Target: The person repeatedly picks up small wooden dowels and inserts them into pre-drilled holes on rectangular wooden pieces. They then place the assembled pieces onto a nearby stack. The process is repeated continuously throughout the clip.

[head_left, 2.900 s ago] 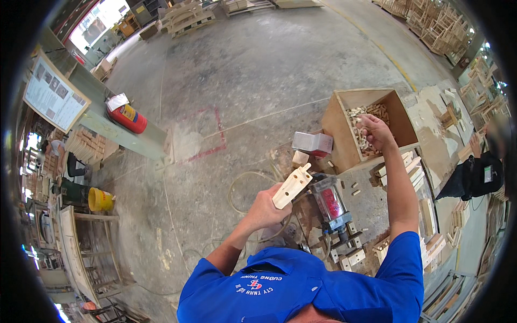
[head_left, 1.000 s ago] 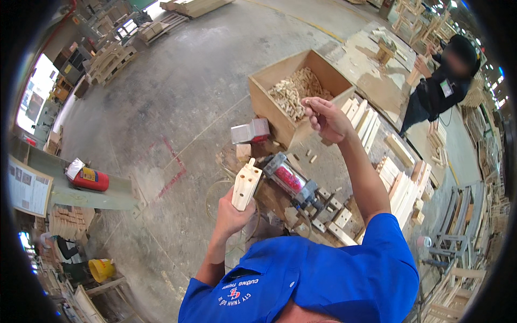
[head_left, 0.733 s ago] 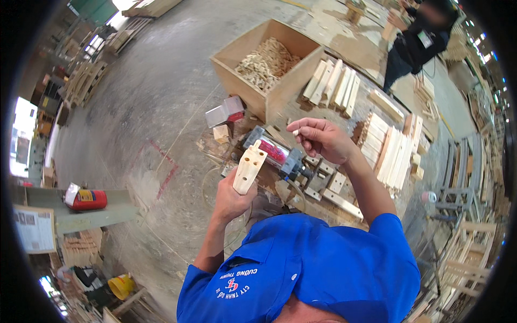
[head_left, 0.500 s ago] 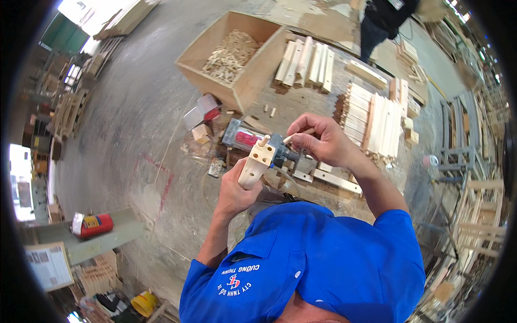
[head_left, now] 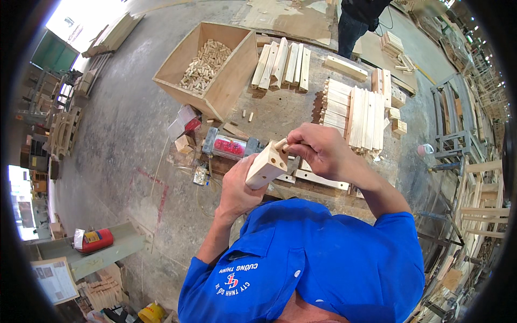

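**Block part pegged, second peg at its end**

Nearest, the left hand (head_left: pixel 239 185) is wrapped firmly around a wood block (head_left: pixel 266 171), holding it tilted with its drilled end up and turned toward the other hand. The right hand (head_left: pixel 323 153) pinches a small peg (head_left: pixel 286 149) between thumb and forefinger, right at that end; whether its tip is inside a hole is hidden by the fingers.

One standing peg (head_left: pixel 280 144) already projects from the block's end. At least two holes there are open, and another shows on the side, so the pegging looks partly done, probably nearer its start than its finish; whether the side hole gets one cannot be told. The block sits between the hands, in the left grip, with the right fingertips just over its end.

Just past the block lies a clear cylinder (head_left: pixel 228 146) with red inside. Farther out on the bench (head_left: pixel 301 116) are two loose pegs (head_left: pixel 251 117), a stack of bars (head_left: pixel 366 118) and, beyond, more bars (head_left: pixel 281 64) beside a box (head_left: pixel 231 89) holding many pegs. Farthest, a co-worker (head_left: pixel 353 29) stands past the bench.
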### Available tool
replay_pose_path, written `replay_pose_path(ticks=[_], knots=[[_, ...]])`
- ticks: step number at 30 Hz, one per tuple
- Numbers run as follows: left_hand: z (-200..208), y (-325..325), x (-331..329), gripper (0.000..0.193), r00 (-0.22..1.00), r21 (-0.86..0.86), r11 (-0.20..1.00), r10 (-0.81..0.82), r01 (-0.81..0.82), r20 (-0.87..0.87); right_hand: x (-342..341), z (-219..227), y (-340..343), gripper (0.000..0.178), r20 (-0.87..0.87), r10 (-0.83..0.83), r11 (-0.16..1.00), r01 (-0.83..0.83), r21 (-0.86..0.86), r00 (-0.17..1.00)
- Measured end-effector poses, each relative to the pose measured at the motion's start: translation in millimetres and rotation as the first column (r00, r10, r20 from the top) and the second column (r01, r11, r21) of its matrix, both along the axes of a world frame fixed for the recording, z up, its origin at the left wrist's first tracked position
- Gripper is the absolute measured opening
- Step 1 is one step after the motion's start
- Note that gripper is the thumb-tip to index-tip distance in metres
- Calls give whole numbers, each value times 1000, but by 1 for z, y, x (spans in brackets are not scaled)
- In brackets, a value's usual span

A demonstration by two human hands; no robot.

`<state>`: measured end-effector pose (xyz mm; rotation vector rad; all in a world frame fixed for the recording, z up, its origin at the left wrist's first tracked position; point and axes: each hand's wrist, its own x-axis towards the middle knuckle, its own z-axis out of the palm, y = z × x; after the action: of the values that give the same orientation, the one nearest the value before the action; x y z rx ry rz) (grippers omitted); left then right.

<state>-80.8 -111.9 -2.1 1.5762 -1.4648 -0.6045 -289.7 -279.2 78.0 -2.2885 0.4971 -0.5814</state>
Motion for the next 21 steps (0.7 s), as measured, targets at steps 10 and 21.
replay_pose_path(ticks=[10,21], knots=[[12,-6,-6,64,969,-16,1000,26,-23,247,-18,-1,7,16,78,-83,996,81,29,994],[13,-13,-5,64,937,-20,1000,-7,15,349,-25,-15,17,13,53,-199,980,197,32,979]])
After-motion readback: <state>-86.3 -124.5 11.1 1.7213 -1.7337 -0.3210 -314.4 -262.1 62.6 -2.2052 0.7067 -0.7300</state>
